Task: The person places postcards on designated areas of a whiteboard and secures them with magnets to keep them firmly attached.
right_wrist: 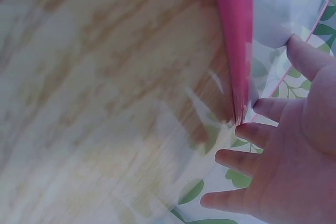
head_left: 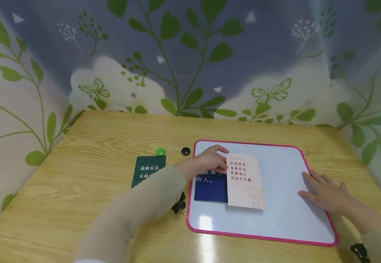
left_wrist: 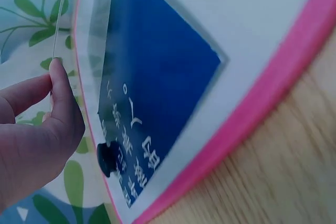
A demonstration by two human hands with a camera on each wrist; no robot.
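Observation:
My left hand (head_left: 210, 160) pinches the left edge of a white card (head_left: 243, 190) with printed Chinese text, between thumb and fingers. The card is over the middle of a pink-rimmed whiteboard (head_left: 289, 190), partly covering a blue card (head_left: 211, 191) on the board. In the left wrist view, the white card appears edge-on, raised off the board, and a dark round magnet (left_wrist: 107, 159) sits on the blue card. At the board's right edge, my right hand (head_left: 325, 191) has its fingers spread and touches the rim and surface; it grips nothing.
Left of the board, a dark green card (head_left: 149, 168) lies on the wooden table (head_left: 62, 190), partly hidden by my left sleeve. A green round magnet (head_left: 160, 152) and a black one (head_left: 185, 151) are near it. A leaf-patterned curtain (head_left: 190, 73) borders the table's back.

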